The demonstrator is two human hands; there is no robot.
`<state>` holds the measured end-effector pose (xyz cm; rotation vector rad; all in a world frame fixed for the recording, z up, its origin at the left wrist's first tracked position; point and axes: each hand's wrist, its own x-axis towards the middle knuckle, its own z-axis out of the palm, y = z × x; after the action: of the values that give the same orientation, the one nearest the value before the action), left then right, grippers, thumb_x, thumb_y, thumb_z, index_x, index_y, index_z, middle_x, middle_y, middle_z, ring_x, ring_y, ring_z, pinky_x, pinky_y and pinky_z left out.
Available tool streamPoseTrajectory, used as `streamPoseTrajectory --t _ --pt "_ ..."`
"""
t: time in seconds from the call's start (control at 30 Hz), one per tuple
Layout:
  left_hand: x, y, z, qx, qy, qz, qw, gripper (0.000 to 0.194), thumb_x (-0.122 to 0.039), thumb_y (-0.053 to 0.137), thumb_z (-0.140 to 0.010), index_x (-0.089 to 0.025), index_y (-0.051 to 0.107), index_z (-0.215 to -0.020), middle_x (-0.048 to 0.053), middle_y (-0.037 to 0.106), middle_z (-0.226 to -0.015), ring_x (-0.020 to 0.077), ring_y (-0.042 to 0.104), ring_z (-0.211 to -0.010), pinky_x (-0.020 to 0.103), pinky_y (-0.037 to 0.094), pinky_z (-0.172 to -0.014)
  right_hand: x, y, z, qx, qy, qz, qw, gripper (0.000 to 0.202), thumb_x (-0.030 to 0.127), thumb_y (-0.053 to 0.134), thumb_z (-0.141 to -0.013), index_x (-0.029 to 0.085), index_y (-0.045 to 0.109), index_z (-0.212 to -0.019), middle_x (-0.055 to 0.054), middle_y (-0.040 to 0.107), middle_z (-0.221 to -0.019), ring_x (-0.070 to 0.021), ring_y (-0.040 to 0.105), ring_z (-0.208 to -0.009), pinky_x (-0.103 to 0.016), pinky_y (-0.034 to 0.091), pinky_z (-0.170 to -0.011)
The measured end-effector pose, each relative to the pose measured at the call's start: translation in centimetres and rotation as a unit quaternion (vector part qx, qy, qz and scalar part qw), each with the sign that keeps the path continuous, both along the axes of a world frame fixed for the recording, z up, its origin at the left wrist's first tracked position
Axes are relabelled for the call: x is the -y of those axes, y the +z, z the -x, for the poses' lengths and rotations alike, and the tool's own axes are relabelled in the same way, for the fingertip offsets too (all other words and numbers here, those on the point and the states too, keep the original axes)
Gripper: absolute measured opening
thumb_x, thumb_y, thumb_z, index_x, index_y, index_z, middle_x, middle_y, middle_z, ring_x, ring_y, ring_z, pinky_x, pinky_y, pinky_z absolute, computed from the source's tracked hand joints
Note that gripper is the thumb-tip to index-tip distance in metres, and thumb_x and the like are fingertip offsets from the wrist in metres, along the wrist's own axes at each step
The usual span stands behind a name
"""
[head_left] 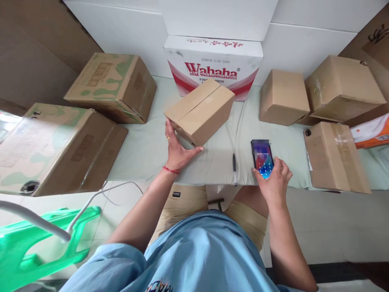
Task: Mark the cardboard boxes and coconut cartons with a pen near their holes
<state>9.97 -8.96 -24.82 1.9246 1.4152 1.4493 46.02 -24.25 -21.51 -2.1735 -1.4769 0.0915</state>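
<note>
A plain brown cardboard box is turned at an angle in front of me, with a straight seam along its top. My left hand grips its near left end, fingers at the left corner and thumb reaching to the lower right corner. To the right, my right hand holds a smartphone by its sides. The phone's screen is lit with a number keypad, and its upper part is blurred out. Between the two hands lies a dark pen on the pale green cloth.
Behind the held box stands a white and red Wahaha carton. Green-patterned cartons are at the left, and several brown boxes at the right beside an orange and white package. A green plastic stool is below left, near a white cable.
</note>
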Motion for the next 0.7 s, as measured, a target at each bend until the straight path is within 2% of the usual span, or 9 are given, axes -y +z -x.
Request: streamPoseTrajectory --t 0.1,0.2,0.3,0.37,0.47,0.53,0.6,0.63,0.7 --pt "-0.6 0.1 -1.0 -0.001 0.016 -0.004 1.000 0.166 -0.083 0.098 -0.056 -0.034 -0.006 -0.177 0.019 0.001 -0.186 0.0448 0.008 -0.174 0.061 0.017 -0.140 1.3 -0.4 -0.7 0.005 -0.008 -0.079 0.997 0.076 0.060 0.069 -0.095 0.014 0.051 -0.153 -0.028 0.052 -0.152 -0.0451 0.045 -0.145 -0.070 0.038 -0.119" --pt "-0.7 0.4 -2.0 0.019 0.056 0.021 0.998 0.157 -0.071 0.100 -0.062 -0.030 0.001 -0.177 0.021 0.013 -0.184 0.0450 0.025 -0.169 0.061 0.030 -0.136 3.0 -0.8 -1.6 0.003 -0.036 -0.153 0.987 0.061 0.054 0.069 -0.096 0.015 0.058 -0.143 -0.026 0.059 -0.144 -0.0422 0.053 -0.140 -0.069 0.045 -0.116" --pt "-0.6 1.3 -2.4 0.077 0.085 0.074 0.991 0.147 -0.059 0.099 -0.068 -0.028 0.004 -0.176 0.023 0.036 -0.173 0.0402 0.048 -0.155 0.057 0.047 -0.125 5.5 -1.3 -2.0 -0.039 -0.054 -0.200 0.978 0.045 0.045 0.068 -0.097 0.017 0.062 -0.131 -0.023 0.063 -0.133 -0.0366 0.060 -0.130 -0.058 0.060 -0.101" --pt "-0.7 2.4 -1.7 0.165 0.107 0.119 0.973 0.135 -0.056 0.095 -0.073 -0.027 0.010 -0.174 0.018 0.054 -0.157 0.0333 0.062 -0.140 0.051 0.056 -0.115 7.6 -2.1 -2.0 -0.064 -0.066 -0.206 0.974 0.037 0.042 0.067 -0.097 0.018 0.063 -0.125 -0.020 0.062 -0.128 -0.0333 0.062 -0.123 -0.054 0.063 -0.094" --pt "-1.2 5.2 0.5 0.359 0.127 0.184 0.906 0.101 -0.068 0.079 -0.081 -0.034 0.029 -0.161 0.011 0.063 -0.146 0.0271 0.071 -0.125 0.046 0.066 -0.098 10.5 -3.8 -1.4 -0.086 -0.076 -0.180 0.977 0.030 0.039 0.066 -0.096 0.021 0.062 -0.120 -0.017 0.060 -0.124 -0.0318 0.064 -0.116 -0.055 0.064 -0.094" --pt "-1.4 7.7 2.3 0.411 0.111 0.201 0.882 0.078 -0.080 0.054 -0.091 -0.036 0.038 -0.153 0.009 0.062 -0.150 0.0279 0.072 -0.127 0.047 0.069 -0.092 11.9 -5.0 -0.7 -0.104 -0.069 -0.157 0.980 0.028 0.039 0.065 -0.096 0.021 0.062 -0.117 -0.016 0.060 -0.121 -0.0325 0.064 -0.116 -0.058 0.063 -0.095" --pt "-1.5 10.6 4.0 0.480 0.109 0.207 0.846 0.076 -0.085 0.045 -0.093 -0.037 0.039 -0.152 0.007 0.064 -0.150 0.0285 0.071 -0.133 0.050 0.070 -0.095 12.7 -6.0 0.2 -0.123 -0.055 -0.137 0.981 0.027 0.038 0.064 -0.096 0.021 0.063 -0.117 -0.016 0.062 -0.119 -0.0331 0.064 -0.116 -0.061 0.060 -0.098" --pt "-1.5 12.1 4.7 0.490 0.113 0.204 0.840 0.078 -0.085 0.041 -0.095 -0.035 0.038 -0.154 0.008 0.063 -0.153 0.0284 0.069 -0.137 0.050 0.069 -0.098 12.8 -6.4 0.7 -0.132 -0.047 -0.129 0.982 0.026 0.037 0.064 -0.096 0.021 0.064 -0.117 -0.016 0.063 -0.119 -0.0331 0.064 -0.116 -0.061 0.059 -0.100" --pt "-1.5 14.9 5.9 0.477 0.103 0.188 0.852 0.079 -0.080 0.031 -0.100 -0.029 0.036 -0.161 0.008 0.056 -0.165 0.0282 0.062 -0.149 0.053 0.067 -0.107 12.6 -6.7 1.4 -0.145 -0.036 -0.123 0.981 0.026 0.036 0.063 -0.097 0.020 0.064 -0.117 -0.016 0.063 -0.119 -0.0325 0.064 -0.115 -0.061 0.058 -0.102"
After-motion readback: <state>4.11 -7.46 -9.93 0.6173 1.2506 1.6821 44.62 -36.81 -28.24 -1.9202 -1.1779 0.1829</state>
